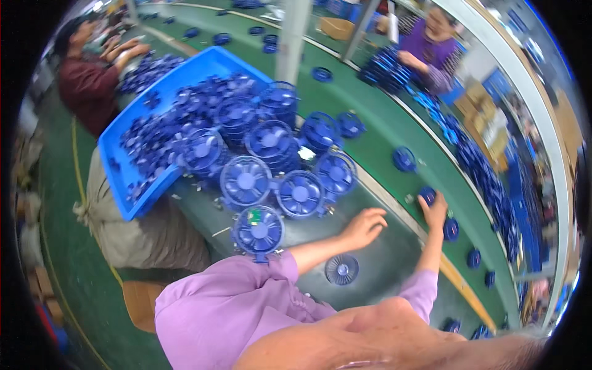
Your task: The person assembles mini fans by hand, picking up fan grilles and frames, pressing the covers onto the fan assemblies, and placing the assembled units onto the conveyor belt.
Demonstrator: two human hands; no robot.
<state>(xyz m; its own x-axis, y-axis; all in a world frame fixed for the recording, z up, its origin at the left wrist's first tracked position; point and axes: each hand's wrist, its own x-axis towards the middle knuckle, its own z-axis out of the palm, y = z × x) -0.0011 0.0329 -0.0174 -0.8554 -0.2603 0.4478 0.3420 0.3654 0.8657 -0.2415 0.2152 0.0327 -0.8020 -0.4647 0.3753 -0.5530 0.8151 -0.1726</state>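
Note:
My right hand reaches over the green conveyor belt, thumb and fingers closed round a small dark blue round plastic part. Over the dark work table, my left hand hangs with its fingers loosely bent and apart, nothing seen in it. Below it a round, ribbed, see-through blue cover lies flat on the table. To the left of that hand stand stacks of blue round fan grilles. The nearest grille, beside my left forearm, has a small green piece on it.
A blue tray heaped with small blue parts rests behind the grilles. More round parts lie along the green belt. A metal post stands at the table's far edge. Two co-workers sit nearby, one far left, one across the belt.

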